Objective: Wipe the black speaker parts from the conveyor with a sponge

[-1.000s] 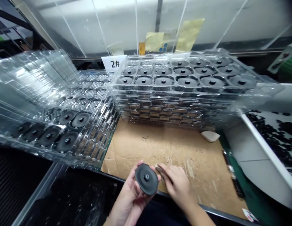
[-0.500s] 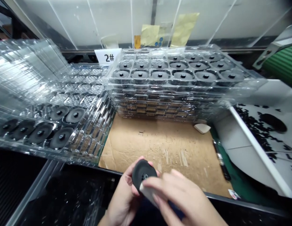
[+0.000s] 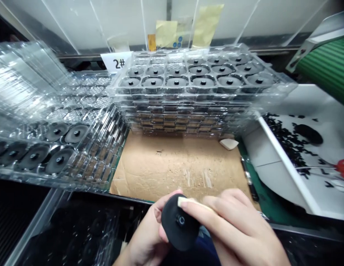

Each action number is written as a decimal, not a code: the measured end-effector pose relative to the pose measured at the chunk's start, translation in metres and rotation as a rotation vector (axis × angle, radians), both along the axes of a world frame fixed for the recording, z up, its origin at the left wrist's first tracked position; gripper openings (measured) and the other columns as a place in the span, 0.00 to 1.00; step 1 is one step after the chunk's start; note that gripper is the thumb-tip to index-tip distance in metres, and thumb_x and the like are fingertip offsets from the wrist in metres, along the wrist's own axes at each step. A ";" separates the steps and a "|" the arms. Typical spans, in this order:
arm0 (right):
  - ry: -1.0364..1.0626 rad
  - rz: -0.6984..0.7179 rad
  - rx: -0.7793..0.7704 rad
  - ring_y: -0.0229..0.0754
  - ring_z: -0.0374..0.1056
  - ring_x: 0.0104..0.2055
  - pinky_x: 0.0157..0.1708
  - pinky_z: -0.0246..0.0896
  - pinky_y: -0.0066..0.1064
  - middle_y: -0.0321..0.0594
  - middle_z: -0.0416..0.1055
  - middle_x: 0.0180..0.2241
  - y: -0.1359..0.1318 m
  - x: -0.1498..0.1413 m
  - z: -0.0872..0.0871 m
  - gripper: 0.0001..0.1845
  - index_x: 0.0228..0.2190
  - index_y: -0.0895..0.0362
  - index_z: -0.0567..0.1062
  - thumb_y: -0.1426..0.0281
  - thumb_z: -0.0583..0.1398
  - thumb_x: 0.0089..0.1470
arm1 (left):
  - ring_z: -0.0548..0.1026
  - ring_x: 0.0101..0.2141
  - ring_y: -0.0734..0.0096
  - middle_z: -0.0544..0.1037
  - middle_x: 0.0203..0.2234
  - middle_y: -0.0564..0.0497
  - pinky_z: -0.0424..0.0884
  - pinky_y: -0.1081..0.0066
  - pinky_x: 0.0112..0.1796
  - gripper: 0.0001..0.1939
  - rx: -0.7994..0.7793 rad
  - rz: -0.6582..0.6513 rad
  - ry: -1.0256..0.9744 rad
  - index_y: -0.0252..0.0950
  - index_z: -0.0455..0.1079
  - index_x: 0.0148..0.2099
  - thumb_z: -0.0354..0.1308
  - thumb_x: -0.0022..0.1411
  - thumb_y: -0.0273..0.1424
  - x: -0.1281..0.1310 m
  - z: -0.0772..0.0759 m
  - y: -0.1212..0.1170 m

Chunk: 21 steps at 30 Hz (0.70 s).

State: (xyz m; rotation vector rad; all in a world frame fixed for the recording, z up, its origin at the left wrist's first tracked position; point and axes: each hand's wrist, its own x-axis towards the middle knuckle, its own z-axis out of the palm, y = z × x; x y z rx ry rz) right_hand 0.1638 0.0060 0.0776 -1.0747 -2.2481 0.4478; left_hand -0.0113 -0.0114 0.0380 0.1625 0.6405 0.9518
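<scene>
My left hand (image 3: 152,225) is closed around a black round disc (image 3: 179,236) with a small ring-shaped hub at its middle. The disc is tilted, its face turned up toward me. Against the disc's upper edge, my right hand (image 3: 230,225) presses a small off-white pad (image 3: 183,201) under its index fingertip. Most of that pad is hidden by the fingers. Another off-white wedge-shaped pad (image 3: 228,143) lies on the cardboard sheet (image 3: 160,166), beyond my hands to the right.
Stacked clear trays (image 3: 174,98) hold black discs at the back. More clear trays (image 3: 85,155) with discs stand on the left. A white bin (image 3: 288,166) on the right contains small black pieces and red-handled scissors (image 3: 343,168). A black marker (image 3: 249,179) lies beside the cardboard.
The camera view has shifted a little. The disc has turned, and my right hand's pad has moved from near the hub to the disc's upper edge. Scissors have come into view in the bin.
</scene>
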 end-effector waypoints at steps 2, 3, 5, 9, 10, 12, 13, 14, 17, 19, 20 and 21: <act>0.114 -0.030 -0.056 0.38 0.67 0.31 0.31 0.63 0.30 0.38 0.73 0.32 0.009 0.005 -0.010 0.18 0.46 0.52 0.70 0.78 0.52 0.57 | 0.76 0.41 0.66 0.79 0.43 0.49 0.67 0.72 0.45 0.28 0.018 -0.015 0.006 0.43 0.75 0.44 0.71 0.37 0.37 0.001 0.004 -0.001; 0.171 -0.100 -0.115 0.38 0.69 0.33 0.32 0.65 0.29 0.38 0.74 0.34 0.012 0.009 -0.017 0.17 0.45 0.51 0.72 0.77 0.52 0.57 | 0.76 0.42 0.64 0.78 0.46 0.49 0.67 0.70 0.46 0.27 0.020 -0.022 0.002 0.43 0.74 0.45 0.71 0.39 0.37 0.000 0.007 -0.001; 0.229 -0.266 -0.269 0.39 0.71 0.39 0.33 0.68 0.25 0.38 0.75 0.38 0.011 0.017 -0.037 0.12 0.42 0.50 0.73 0.71 0.55 0.57 | 0.76 0.42 0.58 0.75 0.49 0.47 0.70 0.67 0.44 0.28 0.012 -0.036 -0.019 0.43 0.73 0.47 0.70 0.40 0.38 -0.001 0.010 -0.002; 0.266 -0.359 -0.527 0.41 0.72 0.43 0.36 0.71 0.25 0.39 0.75 0.42 -0.017 0.027 -0.078 0.12 0.41 0.51 0.75 0.65 0.56 0.57 | 0.76 0.44 0.56 0.74 0.51 0.46 0.73 0.67 0.41 0.29 -0.039 -0.054 -0.045 0.43 0.72 0.48 0.70 0.40 0.37 -0.001 0.003 -0.003; 0.276 -0.337 -0.575 0.41 0.73 0.43 0.38 0.71 0.26 0.38 0.76 0.41 -0.026 0.027 -0.087 0.12 0.41 0.51 0.76 0.64 0.56 0.57 | 0.76 0.44 0.55 0.74 0.51 0.45 0.73 0.67 0.41 0.30 -0.046 -0.064 -0.055 0.43 0.72 0.48 0.70 0.39 0.38 -0.001 0.001 -0.002; 0.273 -0.289 -0.649 0.42 0.73 0.42 0.40 0.70 0.27 0.38 0.76 0.40 -0.040 0.027 -0.099 0.12 0.41 0.51 0.76 0.65 0.55 0.57 | 0.75 0.46 0.54 0.73 0.52 0.45 0.73 0.67 0.42 0.32 -0.036 -0.081 -0.080 0.42 0.71 0.49 0.70 0.39 0.40 0.002 -0.004 -0.001; 0.266 -0.276 -0.663 0.42 0.73 0.42 0.41 0.70 0.28 0.39 0.76 0.40 -0.045 0.028 -0.102 0.13 0.41 0.51 0.76 0.65 0.55 0.57 | 0.74 0.46 0.54 0.73 0.51 0.45 0.73 0.67 0.42 0.32 -0.025 -0.089 -0.093 0.41 0.71 0.50 0.70 0.39 0.40 0.004 -0.005 0.000; 0.260 -0.284 -0.659 0.42 0.73 0.42 0.41 0.70 0.28 0.39 0.76 0.40 -0.047 0.030 -0.104 0.13 0.41 0.51 0.76 0.65 0.55 0.57 | 0.74 0.47 0.54 0.73 0.51 0.45 0.73 0.67 0.42 0.32 -0.018 -0.098 -0.104 0.41 0.71 0.50 0.69 0.39 0.40 0.006 -0.005 0.001; 0.250 -0.401 -0.539 0.40 0.73 0.41 0.37 0.70 0.24 0.37 0.76 0.40 -0.046 0.039 -0.093 0.12 0.41 0.50 0.76 0.66 0.56 0.57 | 0.74 0.46 0.54 0.75 0.49 0.46 0.73 0.68 0.42 0.31 -0.019 -0.109 -0.108 0.42 0.71 0.50 0.68 0.41 0.40 0.010 -0.004 0.004; 0.234 -0.512 -0.384 0.40 0.74 0.39 0.34 0.71 0.23 0.35 0.76 0.39 -0.044 0.042 -0.075 0.12 0.42 0.48 0.74 0.67 0.56 0.56 | 0.75 0.46 0.55 0.76 0.48 0.47 0.73 0.68 0.42 0.29 -0.023 -0.098 -0.094 0.42 0.72 0.49 0.68 0.41 0.40 0.013 -0.004 0.003; 0.233 -0.550 -0.284 0.39 0.74 0.38 0.33 0.71 0.23 0.34 0.76 0.39 -0.044 0.042 -0.064 0.13 0.43 0.47 0.73 0.69 0.57 0.56 | 0.75 0.45 0.55 0.77 0.47 0.47 0.73 0.69 0.42 0.29 -0.022 -0.090 -0.085 0.42 0.72 0.48 0.68 0.41 0.40 0.014 -0.004 0.003; 0.239 -0.549 -0.179 0.39 0.73 0.36 0.32 0.70 0.24 0.34 0.76 0.38 -0.043 0.040 -0.053 0.15 0.45 0.46 0.72 0.70 0.57 0.56 | 0.75 0.45 0.56 0.77 0.47 0.48 0.73 0.70 0.42 0.28 -0.024 -0.083 -0.077 0.42 0.73 0.48 0.68 0.41 0.40 0.015 -0.004 0.002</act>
